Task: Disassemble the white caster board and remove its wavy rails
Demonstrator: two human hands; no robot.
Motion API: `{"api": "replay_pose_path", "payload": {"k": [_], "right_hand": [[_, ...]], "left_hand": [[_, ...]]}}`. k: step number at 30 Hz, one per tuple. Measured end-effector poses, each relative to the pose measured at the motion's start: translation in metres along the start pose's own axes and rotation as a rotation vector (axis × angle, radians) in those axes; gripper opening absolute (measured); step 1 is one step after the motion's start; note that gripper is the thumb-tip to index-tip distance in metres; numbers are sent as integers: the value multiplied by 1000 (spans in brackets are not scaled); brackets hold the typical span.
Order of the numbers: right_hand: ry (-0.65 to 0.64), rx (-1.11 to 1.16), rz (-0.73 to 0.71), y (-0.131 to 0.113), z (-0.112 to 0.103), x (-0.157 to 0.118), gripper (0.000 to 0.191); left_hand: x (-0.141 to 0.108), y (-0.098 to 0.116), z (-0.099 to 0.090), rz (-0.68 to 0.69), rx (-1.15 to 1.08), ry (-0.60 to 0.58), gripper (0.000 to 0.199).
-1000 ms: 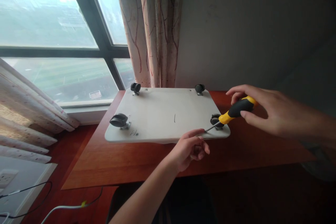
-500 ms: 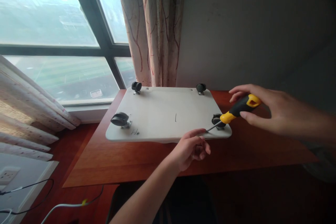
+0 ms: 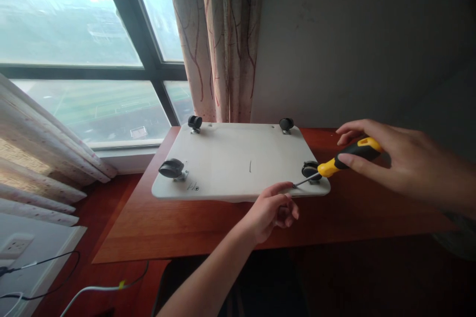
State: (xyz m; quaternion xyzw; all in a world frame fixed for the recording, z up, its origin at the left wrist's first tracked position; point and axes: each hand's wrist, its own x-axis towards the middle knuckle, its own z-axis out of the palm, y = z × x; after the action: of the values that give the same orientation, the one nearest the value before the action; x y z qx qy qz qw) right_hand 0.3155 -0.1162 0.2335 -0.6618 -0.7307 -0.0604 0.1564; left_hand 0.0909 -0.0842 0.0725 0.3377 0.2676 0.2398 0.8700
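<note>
- The left hand is at the near edge of the white board, index finger pretty much straight along it, the other fingers loosely curled and not clamped on anything.
- Right by that index fingertip is the tip of the yellow-and-black screwdriver. It's tilted, with the metal shaft running up and off to the right. Can't honestly tell if the tip and the fingertip touch, it's too small and murky there.
- The right hand is up at the handle end: thumb lying along the near side of the handle, fingers stretched out past the far side, clearly apart from the thumb. Not a closed fist around it.
- Just behind the screwdriver shaft, between the two hands' fingers, sits the near right caster, partly covered by the tool.
- Beyond the left fingers are the far right caster and, further left, the far left caster. The near left caster is well left of them, beside some pen marks.
- All that rests on the reddish wooden table, which also runs under both hands.
</note>
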Motion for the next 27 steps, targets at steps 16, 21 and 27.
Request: {"api": "replay_pose_path", "payload": {"k": [16, 21, 27], "right_hand": [[-14, 99, -73, 12, 0, 3, 31], [-25, 125, -80, 14, 0, 3, 32], [-39, 117, -64, 22, 0, -3, 32]], "left_hand": [[10, 42, 27, 159, 1670, 63, 27], [28, 50, 32, 260, 2002, 40, 22], [48, 44, 30, 333, 2065, 46, 30]]}}
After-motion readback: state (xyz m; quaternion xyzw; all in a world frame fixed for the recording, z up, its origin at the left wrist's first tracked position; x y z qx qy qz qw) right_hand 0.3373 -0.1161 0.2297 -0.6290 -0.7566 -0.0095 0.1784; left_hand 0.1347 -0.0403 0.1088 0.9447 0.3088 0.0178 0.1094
